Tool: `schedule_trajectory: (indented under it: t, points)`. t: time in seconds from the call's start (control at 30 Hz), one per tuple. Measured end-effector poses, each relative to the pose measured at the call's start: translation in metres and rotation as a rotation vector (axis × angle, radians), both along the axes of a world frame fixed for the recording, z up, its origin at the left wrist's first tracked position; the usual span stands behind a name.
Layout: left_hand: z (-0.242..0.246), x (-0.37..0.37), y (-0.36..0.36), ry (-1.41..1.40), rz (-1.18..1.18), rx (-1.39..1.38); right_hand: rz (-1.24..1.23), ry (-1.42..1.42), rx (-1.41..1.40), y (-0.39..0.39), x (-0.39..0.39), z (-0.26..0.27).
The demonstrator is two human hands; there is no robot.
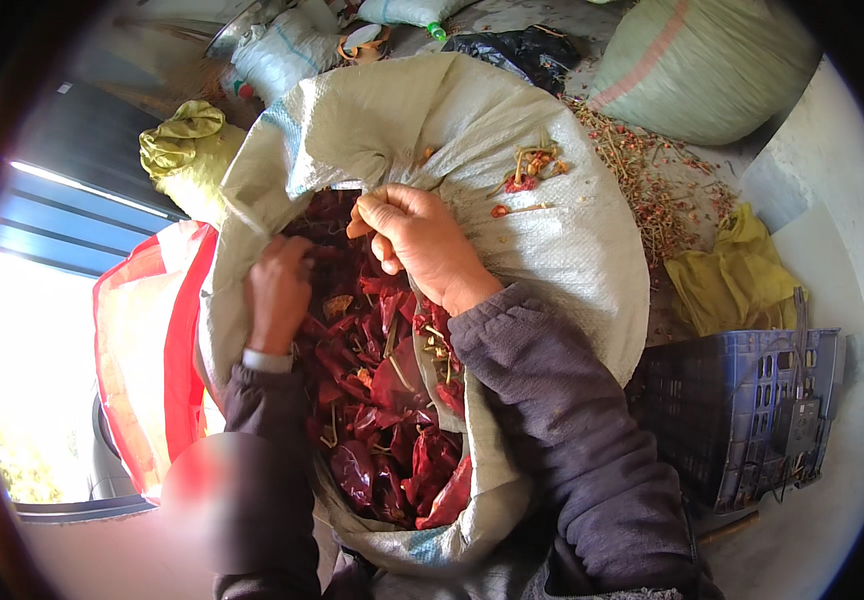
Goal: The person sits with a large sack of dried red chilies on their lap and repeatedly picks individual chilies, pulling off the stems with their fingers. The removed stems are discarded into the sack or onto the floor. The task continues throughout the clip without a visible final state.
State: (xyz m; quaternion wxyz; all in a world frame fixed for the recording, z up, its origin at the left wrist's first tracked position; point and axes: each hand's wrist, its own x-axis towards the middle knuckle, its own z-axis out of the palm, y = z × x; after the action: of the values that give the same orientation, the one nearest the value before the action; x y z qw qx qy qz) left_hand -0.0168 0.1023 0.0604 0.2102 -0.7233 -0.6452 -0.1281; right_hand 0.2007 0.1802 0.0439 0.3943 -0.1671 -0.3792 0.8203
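Note:
A white woven plastic sack (552, 292) stands before me with its mouth rolled outward. Dried red chilli peppers (379, 420), dark and glossy, fill it, with pale stems among them. My left hand (276, 296) reaches in at the left side of the mouth; it is blurred and its fingertips are hard to make out against the peppers. Above the far part of the opening is my right hand (421, 244), thumb pressed to its curled fingers. Whether something small is pinched there cannot be seen. Chilli stems and caps (533, 165) lie on the sack's folded cloth.
Chilli stems and scraps (646, 180) litter the floor beyond the sack. A large full sack (702, 75) stands far right, a blue plastic crate (724, 412) at right near a yellow cloth sack (739, 277). To the left are a red-and-white bag (151, 337) and a yellow sack (196, 157).

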Motion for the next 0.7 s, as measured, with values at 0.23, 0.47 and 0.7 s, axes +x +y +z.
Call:
schedule_trajectory:
  t: [0.23, 0.47, 0.7]
  points:
    - [0.047, 0.042, -0.043, -1.649, 0.093, 0.007, -0.134, -0.414, 0.418, -0.004, -0.003, -0.001]
    - [0.032, 0.048, -0.048, -2.183, -0.243, -0.067, -0.074, -0.355, 0.698, -0.018, -0.013, 0.002]
    - [0.006, 0.048, -0.045, -2.313, -0.284, -0.206, -0.225, -0.272, 0.727, -0.023, -0.016, 0.005]
